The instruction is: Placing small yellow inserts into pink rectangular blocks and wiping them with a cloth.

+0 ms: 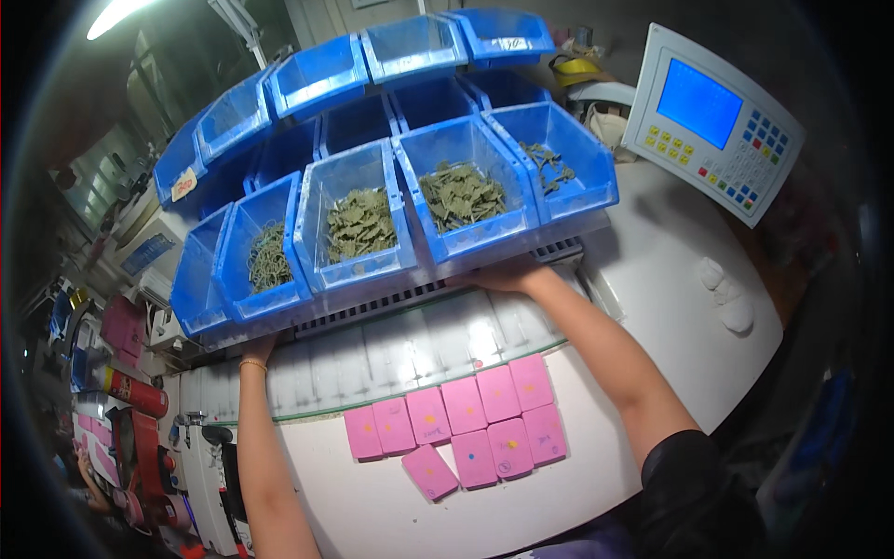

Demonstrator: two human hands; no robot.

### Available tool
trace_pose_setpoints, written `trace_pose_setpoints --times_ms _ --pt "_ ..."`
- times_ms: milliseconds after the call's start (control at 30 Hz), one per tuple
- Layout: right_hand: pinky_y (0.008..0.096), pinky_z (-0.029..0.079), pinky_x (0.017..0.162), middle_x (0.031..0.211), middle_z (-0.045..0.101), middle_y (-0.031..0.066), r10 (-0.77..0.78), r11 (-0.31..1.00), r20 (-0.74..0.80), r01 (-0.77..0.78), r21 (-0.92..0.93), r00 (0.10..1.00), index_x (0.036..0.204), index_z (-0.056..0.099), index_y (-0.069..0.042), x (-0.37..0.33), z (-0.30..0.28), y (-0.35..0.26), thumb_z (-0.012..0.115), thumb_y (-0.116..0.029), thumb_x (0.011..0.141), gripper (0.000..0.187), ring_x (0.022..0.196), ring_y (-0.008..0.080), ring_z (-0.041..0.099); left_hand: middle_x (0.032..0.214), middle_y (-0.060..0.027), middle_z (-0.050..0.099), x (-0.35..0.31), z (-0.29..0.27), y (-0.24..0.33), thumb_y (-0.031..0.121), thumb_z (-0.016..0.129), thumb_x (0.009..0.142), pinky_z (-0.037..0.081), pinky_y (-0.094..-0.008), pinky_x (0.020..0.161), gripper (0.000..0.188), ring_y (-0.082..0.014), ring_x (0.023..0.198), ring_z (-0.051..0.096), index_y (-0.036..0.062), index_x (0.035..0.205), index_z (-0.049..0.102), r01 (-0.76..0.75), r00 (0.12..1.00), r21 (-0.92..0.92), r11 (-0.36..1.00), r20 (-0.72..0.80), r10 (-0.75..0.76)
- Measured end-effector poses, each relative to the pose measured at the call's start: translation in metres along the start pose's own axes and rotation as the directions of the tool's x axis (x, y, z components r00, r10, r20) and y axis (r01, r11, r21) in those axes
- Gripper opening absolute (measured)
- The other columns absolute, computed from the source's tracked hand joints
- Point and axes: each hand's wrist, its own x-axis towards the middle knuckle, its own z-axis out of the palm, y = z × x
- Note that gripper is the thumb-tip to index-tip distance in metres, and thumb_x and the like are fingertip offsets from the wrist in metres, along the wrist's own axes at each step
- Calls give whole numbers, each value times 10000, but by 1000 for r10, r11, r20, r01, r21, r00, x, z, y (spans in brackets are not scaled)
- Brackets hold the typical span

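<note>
Rack (568,228) is bearing blue bins (482,237) | likely heavy, stiff; hold ends | left hand (261,347), right hand (512,276) under front | fingers (480,278) mostly hidden, grip untellable

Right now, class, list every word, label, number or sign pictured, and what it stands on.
Wording is not copied out; only its places are given.
White label on the upper right blue bin: dark handwriting.
Pale tag on the upper left blue bin: orange-red marks.
Pink blocks: some small handwriting, mostly too small.
Control panel: key markings, too small.
Blue screen: any text too faint.
Red cylinder: any lettering too blurred.
</note>
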Motion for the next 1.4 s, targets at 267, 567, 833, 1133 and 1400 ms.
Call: trace_pose_setpoints --times_ms 267,567,833,1133,1400 --pt "423 389 1066 1309 609 143 67 993 88 -58 -103 994 1224 666 -162 -18 -24 -18 589 -593 885 554 1242 332 536 1315 -133 572 9 -13 12 402 586 929 377 -482 1086 524 -340 1213 531 110 1360 528 -122 979 124 985 -150 140" --pt "465 343 1091 1368 553 176 -79 986 57 86 -144 995 1318 599 -205 -44 -18 3 518 -547 933 521 1292 374 478 1253 -184 610 76 -80 91 561 694 823 429 -456 1008 668 -364 1178 555 59 1254 601 377 926 -559 738 238 -292" --pt "488 385 1052 1272 610 184 225 924 -232 -282 -258 946 1227 617 -76 -45 -46 86 509 -370 930 432 1207 380 538 1244 -179 617 122 -144 135 531 647 869 423 -450 1003 587 -383 1178 548 69 1230 617 457 879 -601 656 416 -232" --pt "435 462 978 1195 653 156 32 940 -433 -174 -293 901 1144 650 -73 -41 -45 148 543 -337 920 362 1118 334 602 1093 -172 661 162 -162 175 293 541 947 449 -480 923 291 -380 1005 606 71 1092 660 46 997 -623 781 -14 -70" --pt "452 450 1004 1183 652 187 103 964 -356 -181 -194 929 1156 639 -72 -42 -38 111 538 -334 925 363 1126 368 596 1088 -174 654 177 -125 177 321 554 936 469 -477 906 300 -375 984 614 72 1080 642 -51 998 -548 835 -59 23"
